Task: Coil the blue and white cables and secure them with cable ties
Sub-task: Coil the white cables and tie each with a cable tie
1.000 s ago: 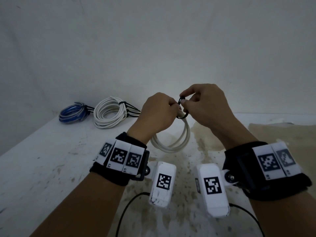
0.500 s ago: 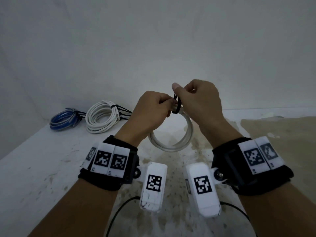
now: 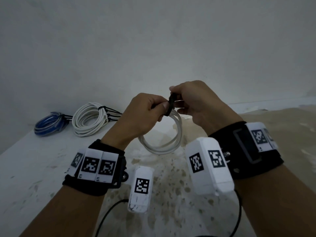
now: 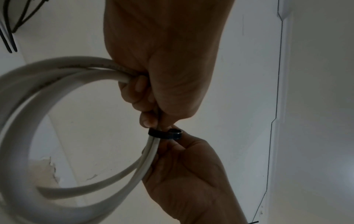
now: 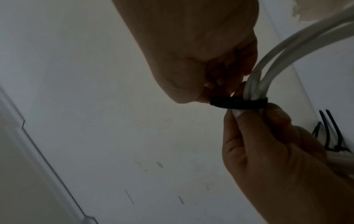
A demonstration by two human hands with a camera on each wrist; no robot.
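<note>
My left hand holds a small coil of white cable above the table, gripping its bundled strands at the top. A black cable tie is looped round those strands just beside my left fingers. My right hand pinches the tie at its free side, and the band sits close against the cable. At the back left lie a blue coil and a larger white coil, each bound with black ties.
The white table is stained and brownish towards the right. It meets a plain wall behind. Long black tie tails stick out from the tied white coil towards my left hand. Thin black cords run from the wrist cameras near the front edge.
The tie's loop has gone from an open ring to a narrow band against the white strands. My right hand has turned over it, and both hands stay together on the coil.
</note>
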